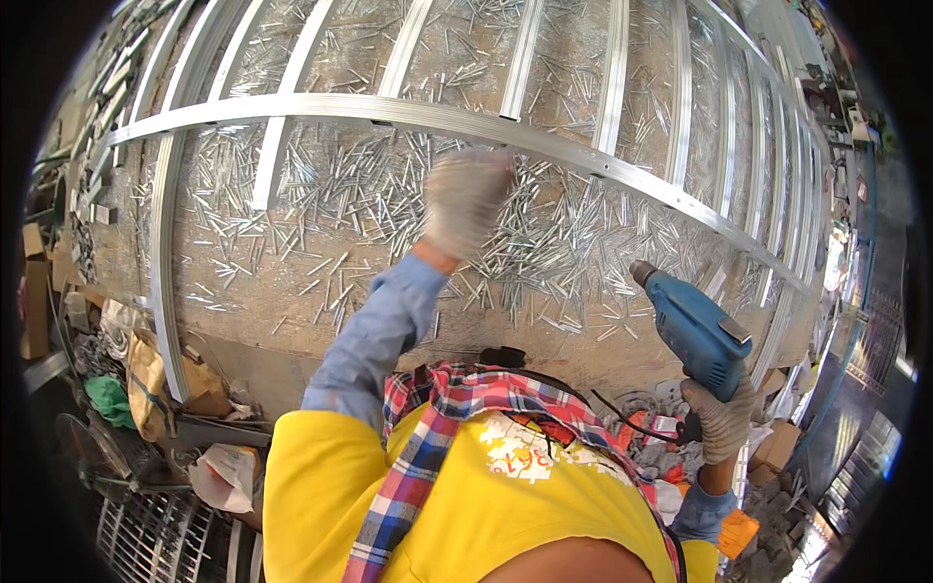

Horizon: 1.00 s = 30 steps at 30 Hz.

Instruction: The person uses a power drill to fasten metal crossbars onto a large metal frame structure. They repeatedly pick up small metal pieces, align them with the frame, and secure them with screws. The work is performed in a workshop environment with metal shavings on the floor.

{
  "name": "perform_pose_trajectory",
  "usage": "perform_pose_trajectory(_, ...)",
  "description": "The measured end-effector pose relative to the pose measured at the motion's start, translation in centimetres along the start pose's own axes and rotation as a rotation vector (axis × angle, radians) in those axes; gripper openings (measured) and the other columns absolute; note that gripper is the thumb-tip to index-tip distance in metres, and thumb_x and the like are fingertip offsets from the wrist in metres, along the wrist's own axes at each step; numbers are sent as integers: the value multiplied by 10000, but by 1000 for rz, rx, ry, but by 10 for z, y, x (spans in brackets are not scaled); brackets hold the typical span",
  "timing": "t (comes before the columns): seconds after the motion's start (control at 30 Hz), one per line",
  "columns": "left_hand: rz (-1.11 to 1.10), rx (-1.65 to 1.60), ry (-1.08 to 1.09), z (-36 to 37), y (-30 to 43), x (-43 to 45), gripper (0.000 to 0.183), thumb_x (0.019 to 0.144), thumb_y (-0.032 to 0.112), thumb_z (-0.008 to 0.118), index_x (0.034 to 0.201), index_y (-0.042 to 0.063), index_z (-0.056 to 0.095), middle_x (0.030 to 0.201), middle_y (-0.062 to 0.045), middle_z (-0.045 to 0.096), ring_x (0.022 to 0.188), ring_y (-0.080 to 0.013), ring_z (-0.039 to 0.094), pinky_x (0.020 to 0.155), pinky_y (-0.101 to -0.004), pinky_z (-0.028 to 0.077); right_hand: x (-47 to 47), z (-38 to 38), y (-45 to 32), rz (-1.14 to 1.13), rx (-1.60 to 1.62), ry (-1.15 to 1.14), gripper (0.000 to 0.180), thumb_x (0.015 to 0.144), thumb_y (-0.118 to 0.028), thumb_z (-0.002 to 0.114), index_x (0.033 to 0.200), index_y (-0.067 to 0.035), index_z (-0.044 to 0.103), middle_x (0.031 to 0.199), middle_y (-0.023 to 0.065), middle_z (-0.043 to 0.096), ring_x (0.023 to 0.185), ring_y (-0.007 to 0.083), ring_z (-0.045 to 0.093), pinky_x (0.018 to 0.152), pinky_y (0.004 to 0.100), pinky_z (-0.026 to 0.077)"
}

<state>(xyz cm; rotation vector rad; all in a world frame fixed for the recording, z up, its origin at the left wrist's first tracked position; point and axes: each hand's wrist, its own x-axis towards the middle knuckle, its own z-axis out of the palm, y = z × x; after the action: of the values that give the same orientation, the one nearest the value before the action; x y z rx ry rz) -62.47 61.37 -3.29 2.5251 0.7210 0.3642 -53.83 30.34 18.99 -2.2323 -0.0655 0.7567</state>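
Note:
My right hand [721,415], in a knitted work glove, grips the handle of a blue corded power drill [696,328]. The drill's chuck points up and left over the work surface. My left hand [466,200], gloved too, is blurred just below the long ribbed aluminium rail [408,113]; its fingers are indistinct, so whether it holds anything cannot be made out. Several parallel aluminium bars [521,62] meet this rail from the far side. Loose thin metal pins [393,189] lie thickly scattered beneath and around my left hand.
The brown work surface [240,313] bears the framework. One aluminium bar [166,270] overhangs its near left edge. Short metal offcuts [102,213] lie at left. A brown paper sack [149,386] and a green bag [109,401] sit lower left. Cardboard [776,444] lies lower right.

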Motion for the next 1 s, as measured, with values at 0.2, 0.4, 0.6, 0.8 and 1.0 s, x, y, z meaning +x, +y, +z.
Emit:
perform_pose_trajectory(0.2,-230,301,-142,-10,-58,-29,157,865,249,583,940,135,661,831,-58,646,768,-229,612,687,-396,511,-15,16,49,-28,38,-9,598,667,-147,791,1187,-8,530,960,32,615,787,98,558,691,238,462)
perform_pose_trajectory(0.4,-150,467,-273,43,-73,-2,199,807,248,637,967,135,676,1008,-128,651,946,-294,632,809,-436,493,-25,34,62,-48,107,-4,611,650,-149,778,1184,9,526,922,42,629,777,110,576,684,248,477)
perform_pose_trajectory(0.6,-185,414,-383,31,-53,-2,165,841,227,610,959,122,658,975,-117,667,880,-289,652,756,-404,513,-12,27,87,-81,116,-38,645,641,-177,793,1187,25,516,930,49,631,820,119,581,715,251,481)
perform_pose_trajectory(0.8,-4,103,-237,-6,-4,-14,144,896,313,574,947,200,647,872,-30,672,764,-199,640,729,-337,531,15,19,104,-107,195,-34,695,642,-163,797,1224,37,474,941,62,634,825,134,586,719,251,487)
perform_pose_trajectory(1.0,-79,209,-407,0,79,54,177,888,323,578,994,207,660,890,-14,684,782,-203,650,749,-350,536,37,9,130,-77,292,-58,673,649,-158,788,1212,38,476,935,74,637,782,143,597,683,267,504)
